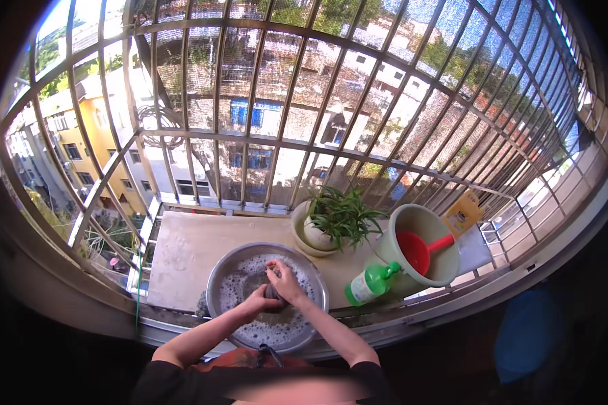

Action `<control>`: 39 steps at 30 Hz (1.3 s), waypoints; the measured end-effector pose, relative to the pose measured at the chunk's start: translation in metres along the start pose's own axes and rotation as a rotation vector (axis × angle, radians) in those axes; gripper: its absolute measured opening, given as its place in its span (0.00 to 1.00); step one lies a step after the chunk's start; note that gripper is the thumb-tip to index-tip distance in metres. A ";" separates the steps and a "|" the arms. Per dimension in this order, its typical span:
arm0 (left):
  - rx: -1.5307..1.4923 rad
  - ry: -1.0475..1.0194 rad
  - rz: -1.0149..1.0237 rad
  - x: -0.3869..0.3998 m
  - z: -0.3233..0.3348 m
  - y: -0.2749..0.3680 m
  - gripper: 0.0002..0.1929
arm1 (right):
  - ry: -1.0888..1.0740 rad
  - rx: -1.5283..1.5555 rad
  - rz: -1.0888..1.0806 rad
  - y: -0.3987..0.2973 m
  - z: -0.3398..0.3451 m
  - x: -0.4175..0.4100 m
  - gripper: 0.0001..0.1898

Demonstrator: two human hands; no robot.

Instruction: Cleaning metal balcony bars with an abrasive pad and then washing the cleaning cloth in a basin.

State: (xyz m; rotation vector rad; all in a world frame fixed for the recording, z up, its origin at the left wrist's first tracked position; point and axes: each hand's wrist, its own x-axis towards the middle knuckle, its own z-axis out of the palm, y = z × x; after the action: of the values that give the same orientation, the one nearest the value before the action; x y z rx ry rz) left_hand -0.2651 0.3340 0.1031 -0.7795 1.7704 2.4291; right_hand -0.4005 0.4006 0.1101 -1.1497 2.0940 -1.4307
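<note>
A round metal basin (215,324) holds cloudy water topped with white suds and bubbles. Over its middle, my left hand (263,300) grips a dark, wet-looking item (272,292), which looks like cloth, with the thumb lying along it. My right hand (282,281) is just above and to the right, its fingers curled around the upper part of the same item. The two hands are close together, and much of the item is hidden between them. Both forearms reach in over the near rim of the basin.
On the board (177,253) behind the basin stands a potted green plant (342,217). To the right are a green bottle (367,286) and a pale bucket (443,258) with a red dipper (415,252) inside. A yellow package (462,215) leans near metal window bars (223,134).
</note>
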 end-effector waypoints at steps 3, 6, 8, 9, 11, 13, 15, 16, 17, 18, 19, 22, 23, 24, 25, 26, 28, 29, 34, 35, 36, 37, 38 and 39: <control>-0.355 -0.137 -0.045 -0.030 -0.022 0.014 0.33 | 0.128 -0.024 -0.225 -0.042 -0.021 0.007 0.12; -0.997 -0.342 -0.190 -0.041 -0.025 0.020 0.36 | 0.181 -0.279 -0.552 -0.084 -0.034 0.009 0.14; -1.066 -0.418 -0.112 -0.040 -0.006 0.046 0.35 | 0.116 -0.389 -0.838 -0.102 -0.034 0.007 0.17; -1.130 -0.500 -0.026 -0.042 -0.001 0.055 0.34 | 0.117 -0.385 -0.838 -0.108 -0.029 0.004 0.17; -1.416 -0.638 -0.053 -0.025 -0.015 0.040 0.36 | -0.148 -0.277 -1.102 -0.118 -0.018 -0.006 0.19; -1.369 -0.533 -0.074 -0.033 -0.007 0.060 0.34 | -0.239 -0.489 -1.188 -0.106 -0.020 -0.016 0.18; -1.336 -0.481 -0.088 -0.037 -0.001 0.078 0.33 | -0.393 -0.435 -0.968 -0.072 -0.009 -0.023 0.28; -1.180 -0.423 0.083 -0.038 0.001 0.085 0.31 | -0.470 -0.402 -0.858 -0.067 -0.006 -0.024 0.34; -1.016 -0.367 0.246 -0.036 0.002 0.092 0.30 | -0.463 -0.401 -0.855 -0.061 -0.007 -0.023 0.34; -1.228 -0.406 0.226 -0.033 -0.005 0.095 0.32 | -0.124 -0.205 -0.939 -0.117 -0.021 -0.015 0.23; -1.295 -0.358 0.287 -0.035 0.002 0.104 0.34 | 0.235 -0.015 -0.993 -0.148 -0.035 -0.013 0.14; -1.055 -0.131 0.402 -0.047 0.023 0.142 0.31 | 0.354 0.249 -0.680 -0.139 -0.039 -0.013 0.12; -0.819 -0.005 0.550 -0.049 0.032 0.152 0.26 | 0.445 0.429 -0.481 -0.140 -0.036 -0.011 0.12; -0.579 0.122 0.689 -0.050 0.037 0.156 0.22 | 0.470 0.768 -0.355 -0.145 -0.030 -0.006 0.14; -0.572 0.115 0.687 -0.047 0.040 0.156 0.22 | 0.479 0.770 -0.356 -0.147 -0.032 -0.005 0.14; -0.334 0.184 0.815 -0.043 0.041 0.154 0.16 | 0.437 1.039 -0.209 -0.151 -0.034 -0.004 0.15; 0.036 0.293 1.014 -0.044 0.049 0.156 0.07 | 0.366 1.287 -0.002 -0.145 -0.040 -0.002 0.20; 0.043 0.284 1.012 -0.043 0.051 0.155 0.07 | 0.376 1.292 -0.005 -0.137 -0.043 0.000 0.20; 0.862 0.240 1.402 -0.042 0.051 0.155 0.15 | -0.155 1.673 0.115 -0.076 -0.027 0.010 0.21; 0.971 0.135 1.464 -0.041 0.054 0.155 0.18 | -0.457 1.893 -0.023 -0.031 -0.007 0.017 0.21; 0.981 0.118 1.471 -0.044 0.058 0.158 0.18 | -0.325 1.582 0.213 0.025 0.019 0.023 0.21; 1.058 0.017 1.493 -0.045 0.051 0.153 0.18 | -0.338 1.587 0.224 0.027 0.026 0.026 0.21; 1.132 -0.095 1.517 -0.046 0.048 0.150 0.18 | -0.390 1.392 0.223 0.026 0.025 0.027 0.19; 1.198 -0.229 1.546 -0.044 0.047 0.148 0.17 | -0.417 1.197 0.213 0.023 0.017 0.027 0.18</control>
State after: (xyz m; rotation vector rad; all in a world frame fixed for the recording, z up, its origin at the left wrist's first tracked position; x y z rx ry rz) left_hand -0.2909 0.3363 0.2621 1.2753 3.4965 0.7209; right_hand -0.4153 0.3729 0.0864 -0.5908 0.7443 -1.6973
